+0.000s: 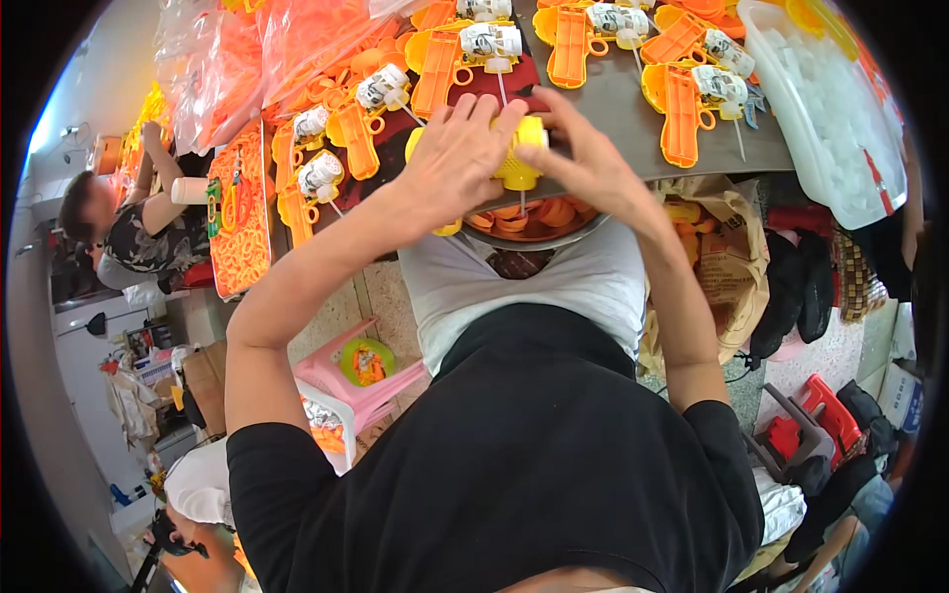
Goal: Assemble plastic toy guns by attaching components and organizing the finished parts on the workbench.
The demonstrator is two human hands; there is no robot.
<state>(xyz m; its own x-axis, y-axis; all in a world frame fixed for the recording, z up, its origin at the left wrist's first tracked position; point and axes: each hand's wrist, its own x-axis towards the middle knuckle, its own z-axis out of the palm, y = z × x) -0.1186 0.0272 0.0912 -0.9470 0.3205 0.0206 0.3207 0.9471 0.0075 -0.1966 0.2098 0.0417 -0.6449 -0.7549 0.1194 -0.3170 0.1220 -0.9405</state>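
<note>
At the near edge of the table, both my hands are on a yellow plastic toy gun part (520,170). My left hand (460,148) is wrapped over its left side from above. On its right end, my right hand (593,163) grips with thumb and fingers. A thin pale tube points down from the part, over a bowl (554,235) of orange pieces at my lap. My left hand hides much of the yellow part. Beyond my hands lie several orange-and-yellow toy guns (680,114), each with a white printed bottle and a thin tube.
Left, a tray (265,198) holds small orange rings and scissors (235,203); plastic bags (213,69) lie behind it. Right stands a white tub (791,99) of translucent pieces, with a paper bag (727,267) below. A pink stool (346,381) is low left. Another person (148,212) sits far left.
</note>
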